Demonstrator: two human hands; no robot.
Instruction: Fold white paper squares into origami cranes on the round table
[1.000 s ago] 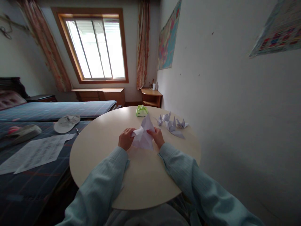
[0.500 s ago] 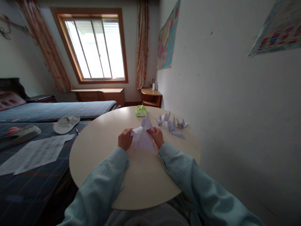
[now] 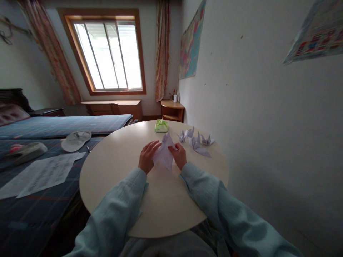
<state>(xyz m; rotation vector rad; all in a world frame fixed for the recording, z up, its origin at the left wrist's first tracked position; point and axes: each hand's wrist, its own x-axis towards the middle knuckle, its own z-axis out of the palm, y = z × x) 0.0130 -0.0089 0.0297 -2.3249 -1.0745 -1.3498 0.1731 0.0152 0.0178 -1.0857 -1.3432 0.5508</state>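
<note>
Both my hands are at a partly folded sheet of white paper [image 3: 164,155], held up over the middle of the round table. My left hand [image 3: 147,156] is at its left edge, fingers curved against the paper and thumb hidden. On the other side, my right hand [image 3: 179,155] pinches the right edge between thumb and fingers. The paper narrows to a peak at the top and a point at the bottom. Several folded paper cranes [image 3: 195,142] stand to the right, beyond my right hand.
A green and white tissue pack [image 3: 161,126] lies at the far side of the round table [image 3: 112,171]. To the left, a bed [image 3: 34,210] carries printed sheets [image 3: 45,174], a white cap [image 3: 76,141] and a pen. The wall [image 3: 257,135] runs close along the right.
My left hand has moved slightly right and its fingers have reached farther over the paper. The paper's left side has come inward, so the sheet looks narrower. My right hand has stayed nearly in place.
</note>
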